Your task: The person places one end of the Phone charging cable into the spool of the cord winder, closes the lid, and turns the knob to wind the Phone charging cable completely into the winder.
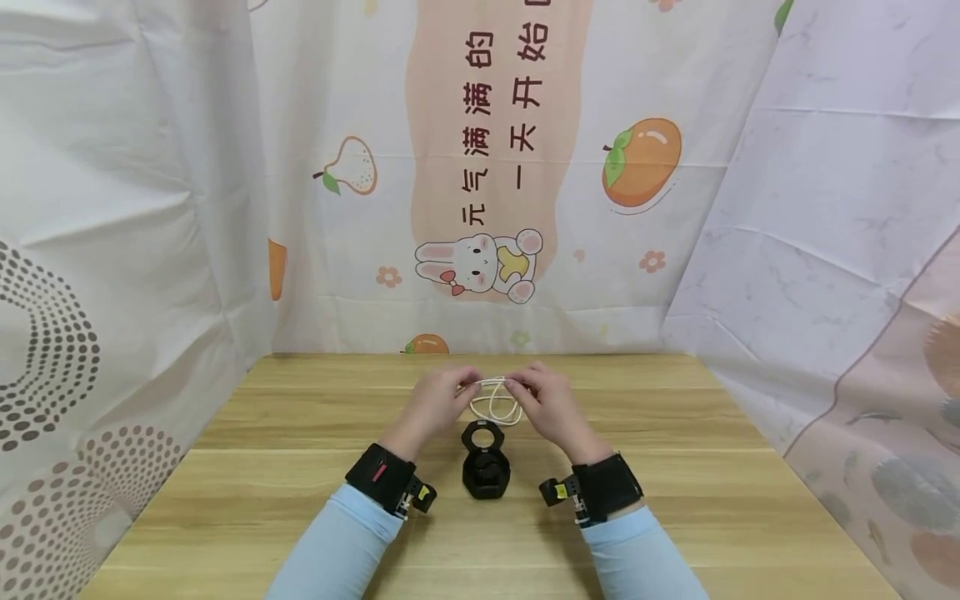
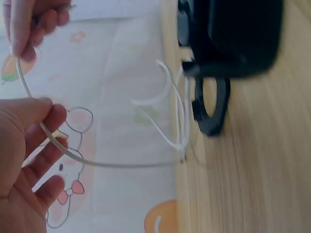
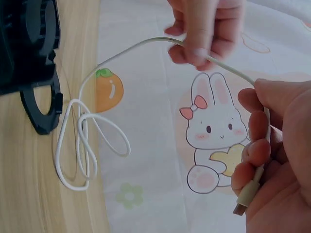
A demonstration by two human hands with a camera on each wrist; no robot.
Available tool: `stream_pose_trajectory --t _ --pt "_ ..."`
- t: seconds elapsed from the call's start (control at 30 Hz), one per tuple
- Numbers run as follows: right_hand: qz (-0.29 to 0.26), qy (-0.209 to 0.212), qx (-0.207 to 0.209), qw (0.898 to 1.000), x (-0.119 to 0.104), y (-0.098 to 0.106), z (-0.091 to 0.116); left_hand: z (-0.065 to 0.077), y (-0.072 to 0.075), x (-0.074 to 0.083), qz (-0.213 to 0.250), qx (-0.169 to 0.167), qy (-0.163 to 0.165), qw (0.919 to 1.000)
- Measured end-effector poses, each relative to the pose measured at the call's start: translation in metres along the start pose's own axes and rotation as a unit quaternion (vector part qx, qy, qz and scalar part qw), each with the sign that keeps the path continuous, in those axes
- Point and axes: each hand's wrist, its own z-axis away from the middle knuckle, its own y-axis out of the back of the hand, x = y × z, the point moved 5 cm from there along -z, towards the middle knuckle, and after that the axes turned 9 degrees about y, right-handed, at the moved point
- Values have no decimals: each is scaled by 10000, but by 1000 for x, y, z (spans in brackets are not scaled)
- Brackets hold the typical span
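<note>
A thin white USB cable [image 1: 492, 381] stretches between my two hands above the table. My left hand [image 1: 438, 400] pinches it between thumb and index finger; in the left wrist view its other fingers are loosely bent. On the other side my right hand [image 1: 549, 407] grips the cable near one end, and the metal-tipped plug [image 3: 249, 193] sticks out below its curled fingers in the right wrist view. The rest of the cable hangs in loose loops [image 3: 59, 155] below. Nearer me, a black hexagonal case [image 1: 486, 492] stands with its ring-shaped lid [image 1: 468, 435] flipped up.
The wooden table [image 1: 300, 500] extends to both sides of my arms. A printed curtain [image 1: 337, 250] hangs behind its far edge, with more curtains at left and right. Each wrist wears a black strap with a small camera [image 1: 555, 492].
</note>
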Motion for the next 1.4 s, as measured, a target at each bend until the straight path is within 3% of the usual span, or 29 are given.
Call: stream_pose_trajectory --t 0.1,0.27,0.7,0.93,1.2,1.4 --pt "91 -16 13 10000 3 3 1 -1 2 -10 -286 205 235 9991" --pt "160 -69 -7 9998 6 6 2 2 7 -28 26 338 598 9976" --pt "427 -340 -217 9983 10 11 6 5 32 -50 34 845 764 9935" --pt "514 -314 -161 9981 12 15 8 9 46 -61 65 1017 1007 9897" --pt "605 -387 -131 9973 14 19 7 15 54 -68 806 868 1285 9846" --pt "549 -555 -176 9968 15 23 9 12 53 -59 1439 658 1179 9803"
